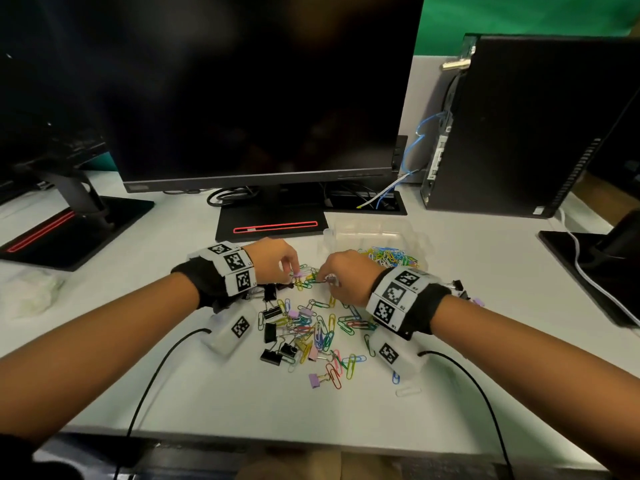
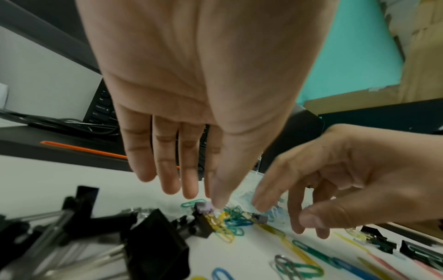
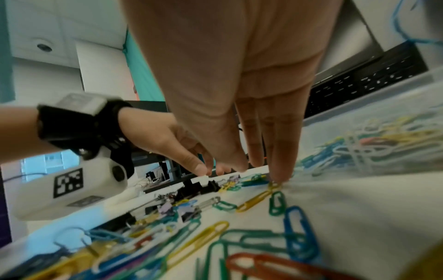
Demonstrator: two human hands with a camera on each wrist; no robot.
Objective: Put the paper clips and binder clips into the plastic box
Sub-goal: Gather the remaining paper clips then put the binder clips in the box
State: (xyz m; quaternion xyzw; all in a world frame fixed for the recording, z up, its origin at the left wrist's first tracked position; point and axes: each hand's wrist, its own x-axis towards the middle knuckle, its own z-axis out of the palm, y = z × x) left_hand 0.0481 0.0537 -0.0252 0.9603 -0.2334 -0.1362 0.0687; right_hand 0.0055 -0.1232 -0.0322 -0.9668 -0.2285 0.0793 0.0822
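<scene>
Both hands (image 1: 277, 259) (image 1: 341, 271) finger paper clips (image 1: 322, 327); no legible writing.

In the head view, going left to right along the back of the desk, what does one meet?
Second monitor's stand → main monitor → blue cable → computer tower. In front of them, the plastic box sits right of the main monitor's base.

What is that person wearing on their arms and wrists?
Both forearms are bare, with no sleeves. Each wrist has a black strap wrapped with a white band printed with black square code markers. A white camera housing with another marker hangs under each wrist, and a thin black cable trails from each toward the desk edge.
</scene>
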